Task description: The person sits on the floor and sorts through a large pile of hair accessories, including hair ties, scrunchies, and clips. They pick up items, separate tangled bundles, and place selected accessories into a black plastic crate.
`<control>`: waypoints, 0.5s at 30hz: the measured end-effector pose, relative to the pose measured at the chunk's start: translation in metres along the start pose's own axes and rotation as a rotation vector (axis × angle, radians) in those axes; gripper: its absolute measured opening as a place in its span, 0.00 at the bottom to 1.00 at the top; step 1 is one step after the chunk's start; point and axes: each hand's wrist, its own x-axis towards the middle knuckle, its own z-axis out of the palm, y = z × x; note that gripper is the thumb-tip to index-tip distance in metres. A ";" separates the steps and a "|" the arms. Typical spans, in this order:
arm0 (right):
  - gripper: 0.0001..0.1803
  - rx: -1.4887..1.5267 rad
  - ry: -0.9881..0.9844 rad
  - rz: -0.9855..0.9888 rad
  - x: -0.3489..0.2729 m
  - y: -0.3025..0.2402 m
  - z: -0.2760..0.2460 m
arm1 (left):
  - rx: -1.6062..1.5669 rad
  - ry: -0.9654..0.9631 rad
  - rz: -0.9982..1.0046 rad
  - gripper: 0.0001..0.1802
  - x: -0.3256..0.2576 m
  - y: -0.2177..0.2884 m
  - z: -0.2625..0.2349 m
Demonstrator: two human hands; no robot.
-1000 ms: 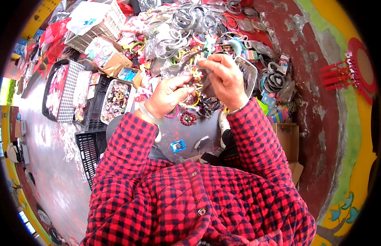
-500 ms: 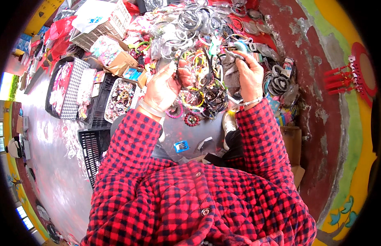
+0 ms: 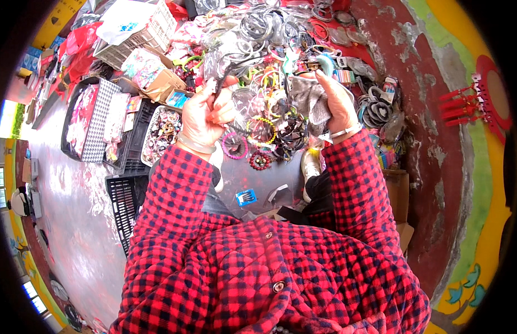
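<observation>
My left hand (image 3: pixel 207 114) is closed, its fingers curled round a dark headband (image 3: pixel 219 82) that points away from me and is partly blurred. Between the thumb and fingers of my right hand (image 3: pixel 340 104) is a bunched grey knitted cloth (image 3: pixel 314 101). Beneath and beyond both hands spreads a big heap of hair accessories. A yellow beaded hair tie (image 3: pixel 263 126), a pink beaded one (image 3: pixel 234 146) and a dark red one (image 3: pixel 261 161) lie along the heap's near edge, between my hands.
At the left stand a white basket of small hair ties (image 3: pixel 163 133), a black crate (image 3: pixel 120 209) and a cardboard box of packets (image 3: pixel 158 83). A blue packet (image 3: pixel 246 197) lies on the floor between my feet. The peeling dark red wall (image 3: pixel 422 133) rises at the right.
My left hand has drawn back to the left and curled closed, and the dark headband has swung from between the hands to above it. The grey cloth has spread out beside my right hand.
</observation>
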 end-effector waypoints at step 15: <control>0.10 0.524 -0.001 0.429 0.002 0.030 0.017 | 0.965 0.017 0.090 0.20 0.010 -0.046 0.014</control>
